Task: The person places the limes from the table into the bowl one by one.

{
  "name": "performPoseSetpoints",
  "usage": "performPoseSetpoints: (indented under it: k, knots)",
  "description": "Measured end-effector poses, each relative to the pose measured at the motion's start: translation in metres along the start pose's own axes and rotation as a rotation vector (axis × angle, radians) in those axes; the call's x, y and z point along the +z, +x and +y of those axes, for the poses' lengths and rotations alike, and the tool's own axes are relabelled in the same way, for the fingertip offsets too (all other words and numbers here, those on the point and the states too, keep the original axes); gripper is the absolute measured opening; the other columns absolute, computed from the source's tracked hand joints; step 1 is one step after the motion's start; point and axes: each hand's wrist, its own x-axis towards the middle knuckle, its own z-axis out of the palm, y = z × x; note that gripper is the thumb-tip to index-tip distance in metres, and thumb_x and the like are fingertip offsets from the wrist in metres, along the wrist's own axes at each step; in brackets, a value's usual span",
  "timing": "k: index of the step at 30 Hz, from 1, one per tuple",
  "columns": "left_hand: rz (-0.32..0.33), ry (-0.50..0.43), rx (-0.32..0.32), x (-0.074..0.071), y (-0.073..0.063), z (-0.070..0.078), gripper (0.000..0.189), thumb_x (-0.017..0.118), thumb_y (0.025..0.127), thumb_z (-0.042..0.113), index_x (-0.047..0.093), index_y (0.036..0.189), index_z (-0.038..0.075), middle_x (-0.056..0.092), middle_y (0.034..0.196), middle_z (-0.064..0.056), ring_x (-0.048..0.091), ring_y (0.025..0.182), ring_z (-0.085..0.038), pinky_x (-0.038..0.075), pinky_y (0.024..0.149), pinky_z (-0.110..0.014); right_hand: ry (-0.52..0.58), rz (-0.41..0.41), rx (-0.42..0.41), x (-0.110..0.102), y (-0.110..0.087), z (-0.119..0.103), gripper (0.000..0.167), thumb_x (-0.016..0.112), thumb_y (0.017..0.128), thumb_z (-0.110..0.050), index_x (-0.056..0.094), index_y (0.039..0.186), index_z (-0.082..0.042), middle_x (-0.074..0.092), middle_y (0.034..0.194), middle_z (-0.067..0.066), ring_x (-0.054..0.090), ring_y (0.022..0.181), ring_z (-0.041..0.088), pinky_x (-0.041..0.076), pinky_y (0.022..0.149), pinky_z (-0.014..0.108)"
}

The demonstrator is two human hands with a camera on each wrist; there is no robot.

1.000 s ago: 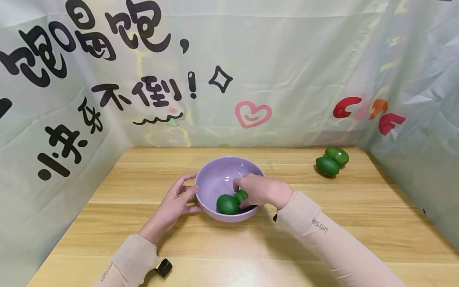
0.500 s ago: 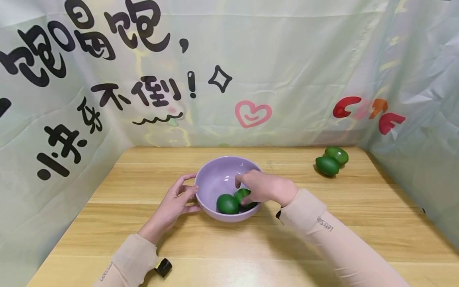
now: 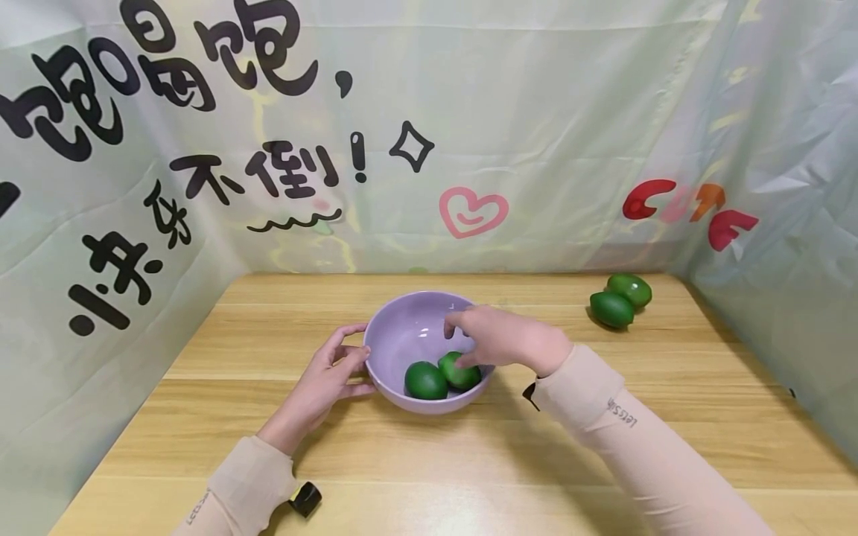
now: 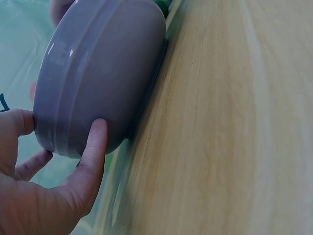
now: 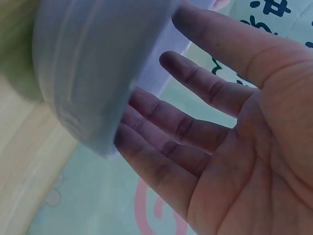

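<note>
A lilac bowl [image 3: 402, 324] stands on the wooden table with two green limes inside, one lime [image 3: 425, 380] left of another lime [image 3: 459, 371]. My left hand [image 3: 328, 376] steadies the bowl from the left, its spread fingertips touching the rim and outer wall; the left wrist view shows those fingers [image 4: 96, 142] against the side. My right hand [image 3: 506, 339] is over the bowl's right rim, fingers loosely bent, a fingertip overlapping the right lime in the head view. In the right wrist view that hand [image 5: 244, 127] is spread with nothing held.
Two more limes lie at the back right, a dark lime [image 3: 611, 310] in front of a glossier lime [image 3: 628, 291]. Printed cloth [image 3: 563, 149] hangs behind the wooden table [image 3: 402, 476] and along both sides.
My right hand has let go of the right lime and moved up and right, uncovering more of that lime. My left hand and the bowl stay in place.
</note>
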Motion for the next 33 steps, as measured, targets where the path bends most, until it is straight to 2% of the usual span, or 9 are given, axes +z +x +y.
performPoseSetpoints:
  k: [5,11,18,23,33]
  knots:
    - [0.001,0.004,-0.001,0.000,0.000,0.001,0.049,0.056,0.112,0.017,0.045,0.159,0.023,0.048,0.143,-0.027,0.070,0.117,-0.036,0.069,0.095,-0.046,0.020,0.022,-0.005,-0.007,-0.006,0.004,0.041,0.083,0.096,-0.021,0.066,0.130,-0.006,0.071,0.121,0.015,0.065,0.109,0.029,0.060,0.096,0.041]
    - [-0.005,0.005,0.000,0.000,0.000,0.001,0.049,0.056,0.112,0.018,0.044,0.159,0.023,0.048,0.143,-0.028,0.070,0.120,-0.038,0.069,0.095,-0.046,0.056,0.045,-0.017,-0.016,-0.013,0.013,0.041,0.082,0.097,-0.017,0.066,0.132,-0.004,0.070,0.127,0.018,0.065,0.118,0.034,0.060,0.105,0.047]
    - [-0.006,0.004,-0.004,0.000,0.000,0.000,0.049,0.056,0.112,0.018,0.044,0.160,0.023,0.047,0.144,-0.028,0.069,0.122,-0.040,0.069,0.095,-0.046,0.065,0.078,-0.012,-0.026,-0.023,0.024,0.042,0.082,0.096,-0.018,0.065,0.131,-0.001,0.070,0.130,0.021,0.066,0.121,0.039,0.061,0.102,0.050]
    - [-0.004,0.005,-0.006,0.000,0.000,0.000,0.050,0.056,0.112,0.018,0.044,0.160,0.023,0.047,0.144,-0.028,0.069,0.121,-0.039,0.069,0.095,-0.046,0.079,0.088,0.022,-0.031,-0.029,0.034,0.043,0.082,0.096,-0.021,0.065,0.130,-0.001,0.070,0.131,0.022,0.065,0.124,0.042,0.061,0.103,0.052]
    - [-0.005,0.009,-0.001,-0.001,0.000,0.000,0.049,0.056,0.112,0.019,0.043,0.160,0.023,0.048,0.143,-0.027,0.069,0.121,-0.039,0.069,0.095,-0.046,0.097,0.096,0.079,-0.030,-0.033,0.061,0.044,0.081,0.097,-0.025,0.064,0.131,-0.002,0.070,0.130,0.026,0.068,0.121,0.043,0.060,0.104,0.056]
